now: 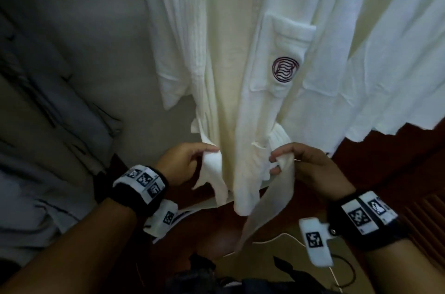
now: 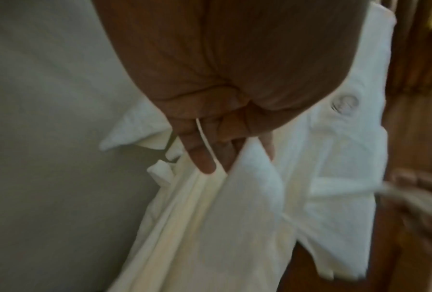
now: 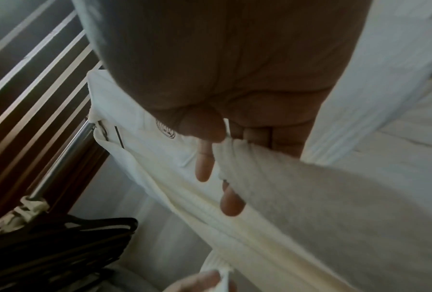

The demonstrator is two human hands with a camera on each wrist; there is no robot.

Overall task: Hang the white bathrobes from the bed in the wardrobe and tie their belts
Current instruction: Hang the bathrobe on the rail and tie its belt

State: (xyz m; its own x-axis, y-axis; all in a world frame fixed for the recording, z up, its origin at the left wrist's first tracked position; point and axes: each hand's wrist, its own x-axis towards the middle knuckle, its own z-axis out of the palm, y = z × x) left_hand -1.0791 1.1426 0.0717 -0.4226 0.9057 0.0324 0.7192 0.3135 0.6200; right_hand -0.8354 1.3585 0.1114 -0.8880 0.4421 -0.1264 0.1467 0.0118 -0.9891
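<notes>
A white bathrobe (image 1: 231, 72) with a purple round logo on its chest pocket (image 1: 286, 69) hangs straight in front of me. Its belt runs round the waist, with both ends loose at the front. My left hand (image 1: 204, 156) grips the left belt end (image 1: 212, 173) beside the robe's front edge. My right hand (image 1: 279, 161) pinches the right belt end (image 1: 274, 197), which trails down. The left wrist view has curled fingers (image 2: 204, 158) on folded white cloth (image 2: 249, 187). Seen from the right wrist, fingers (image 3: 204, 166) hold the belt strip (image 3: 297, 187). A second white robe (image 1: 390, 48) hangs to the right.
Grey fabric (image 1: 48, 125) hangs at the left against a pale wall. The dark wooden wardrobe base (image 1: 385, 168) lies below the robes at the right. In the right wrist view a metal rail (image 3: 67, 158) carries black hangers (image 3: 59, 247) beside wooden slats.
</notes>
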